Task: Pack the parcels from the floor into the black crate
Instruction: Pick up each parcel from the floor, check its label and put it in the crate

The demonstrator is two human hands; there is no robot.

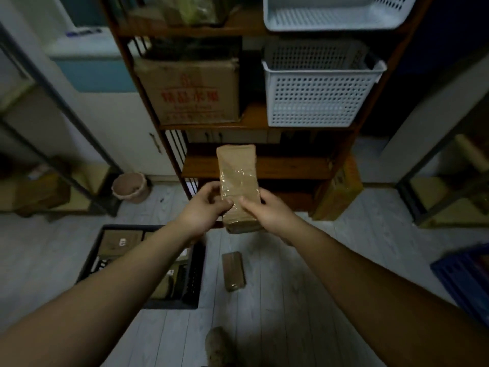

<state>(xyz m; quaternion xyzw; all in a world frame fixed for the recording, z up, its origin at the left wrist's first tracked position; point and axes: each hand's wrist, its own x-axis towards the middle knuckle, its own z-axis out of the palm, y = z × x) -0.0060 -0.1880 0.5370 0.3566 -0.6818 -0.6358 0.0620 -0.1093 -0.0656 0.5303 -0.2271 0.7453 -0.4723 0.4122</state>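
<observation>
A brown taped parcel (238,186) is held up in the air, above and to the right of the black crate (91,256), with the left hand (205,207) and right hand (267,211) both gripping its lower end, while another parcel (233,271) lies on the floor just right of the crate, which already holds several parcels.

Both arms stretched out front, bare forearms angling inward. Left hand (205,207) and right hand (267,211) nearly meet, thumbs on top, fingers (211,188) curled in a grip.

Pale plank floor (277,300) bears black crate (91,256), one parcel (233,271).
</observation>
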